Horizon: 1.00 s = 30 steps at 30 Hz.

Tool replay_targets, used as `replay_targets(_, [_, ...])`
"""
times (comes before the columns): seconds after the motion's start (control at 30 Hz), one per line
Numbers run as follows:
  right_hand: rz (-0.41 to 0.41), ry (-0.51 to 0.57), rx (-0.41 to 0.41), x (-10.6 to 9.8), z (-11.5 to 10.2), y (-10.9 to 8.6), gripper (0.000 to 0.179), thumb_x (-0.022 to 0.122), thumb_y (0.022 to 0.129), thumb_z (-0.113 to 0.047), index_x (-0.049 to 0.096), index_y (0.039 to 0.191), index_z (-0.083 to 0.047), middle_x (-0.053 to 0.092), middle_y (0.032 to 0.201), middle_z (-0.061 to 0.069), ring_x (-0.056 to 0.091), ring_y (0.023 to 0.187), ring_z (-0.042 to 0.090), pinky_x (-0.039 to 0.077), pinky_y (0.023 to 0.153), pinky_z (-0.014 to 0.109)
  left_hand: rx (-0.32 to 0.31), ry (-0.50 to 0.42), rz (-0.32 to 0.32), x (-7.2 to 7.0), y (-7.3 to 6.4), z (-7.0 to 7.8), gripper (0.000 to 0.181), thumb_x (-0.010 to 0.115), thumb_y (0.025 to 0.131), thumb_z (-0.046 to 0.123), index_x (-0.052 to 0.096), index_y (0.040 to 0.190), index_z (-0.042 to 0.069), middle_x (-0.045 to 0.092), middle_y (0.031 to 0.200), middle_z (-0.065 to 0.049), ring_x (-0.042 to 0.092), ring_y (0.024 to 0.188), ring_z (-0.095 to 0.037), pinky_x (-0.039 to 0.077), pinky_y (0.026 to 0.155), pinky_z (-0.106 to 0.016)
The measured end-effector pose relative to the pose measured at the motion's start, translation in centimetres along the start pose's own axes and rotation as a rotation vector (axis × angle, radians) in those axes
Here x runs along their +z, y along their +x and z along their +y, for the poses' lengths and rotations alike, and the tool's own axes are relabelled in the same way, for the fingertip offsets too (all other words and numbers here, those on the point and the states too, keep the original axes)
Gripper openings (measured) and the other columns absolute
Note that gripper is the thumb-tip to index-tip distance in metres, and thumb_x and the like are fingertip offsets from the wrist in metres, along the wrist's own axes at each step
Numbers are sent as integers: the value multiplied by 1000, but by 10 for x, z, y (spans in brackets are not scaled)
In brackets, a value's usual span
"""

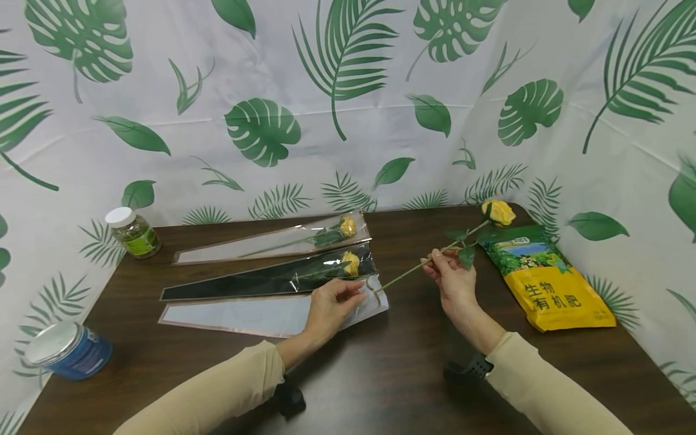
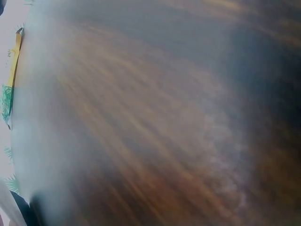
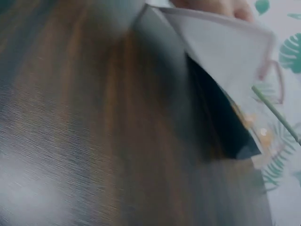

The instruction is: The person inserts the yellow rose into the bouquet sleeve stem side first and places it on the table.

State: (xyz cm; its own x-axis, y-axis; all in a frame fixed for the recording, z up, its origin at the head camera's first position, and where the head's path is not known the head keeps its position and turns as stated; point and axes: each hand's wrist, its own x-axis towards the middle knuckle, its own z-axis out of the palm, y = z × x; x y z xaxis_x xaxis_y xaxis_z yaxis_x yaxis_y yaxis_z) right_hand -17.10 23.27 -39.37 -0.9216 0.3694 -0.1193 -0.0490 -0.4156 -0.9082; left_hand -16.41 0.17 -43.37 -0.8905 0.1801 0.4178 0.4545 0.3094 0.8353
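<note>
My left hand [image 1: 331, 305] pinches the upper edge of a white flower sleeve [image 1: 234, 315] near its wide right end, where the mouth stands open. In my right hand [image 1: 455, 281] is a yellow rose [image 1: 499, 212], gripped by its green stem with the bloom up to the right. The lower tip of the stem overlaps the sleeve's mouth in the head view. From the right wrist, the stem [image 3: 277, 115] shows beside the raised mouth of the white sleeve [image 3: 221, 42], with the left fingers [image 3: 211, 5] at its top edge. The left wrist view shows mostly blurred tabletop.
Behind the white sleeve lie a black sleeve [image 1: 217, 286] and a clear sleeve with pale border [image 1: 206, 255], each holding a yellow rose. A yellow fertilizer bag [image 1: 560, 293] lies at right. A white-lidded jar [image 1: 138, 235] and a blue can [image 1: 81, 356] stand at left.
</note>
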Motion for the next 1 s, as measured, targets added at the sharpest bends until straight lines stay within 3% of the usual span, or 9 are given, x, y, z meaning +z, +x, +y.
replay_targets(0.3, [-27, -51, 7, 8, 24, -14, 10, 58, 92, -6, 48, 92, -9, 66, 69, -6, 69, 71, 9, 54, 67, 19, 8, -12, 20, 1, 6, 5, 19, 78, 75, 9, 75, 93, 7, 69, 78, -2, 61, 69, -7, 50, 62, -16])
replay_targets(0.5, [8, -163, -9, 15, 41, -18, 20, 60, 90, -3, 47, 103, -7, 60, 67, -13, 60, 66, 3, 50, 67, 19, 6, -19, 37, 3, 11, 8, 18, 77, 76, 9, 75, 94, 7, 69, 78, -3, 59, 68, -6, 49, 62, -16])
replay_targets(0.73, [-49, -208, -55, 19, 51, -24, 23, 62, 87, 0, 49, 103, -10, 60, 65, -14, 57, 64, 1, 51, 68, 22, 3, -26, 52, 5, 12, 12, 18, 77, 76, 10, 75, 94, 6, 69, 78, -4, 59, 68, -6, 49, 62, -17])
replay_targets(0.83, [-80, -213, -60, 18, 52, -25, 24, 62, 88, -2, 50, 108, -7, 59, 68, -13, 57, 67, 2, 51, 71, 23, 7, -24, 55, 6, 13, 12, 17, 76, 77, 10, 75, 94, 6, 69, 78, -4, 59, 68, -6, 49, 62, -17])
replay_targets(1.0, [-99, -125, -84, 13, 51, -21, 26, 56, 95, -15, 42, 114, -5, 66, 76, -8, 63, 68, 7, 54, 68, 23, -10, -29, 51, 6, 11, 11, 18, 77, 77, 10, 75, 94, 6, 68, 77, -4, 57, 68, -4, 48, 62, -16])
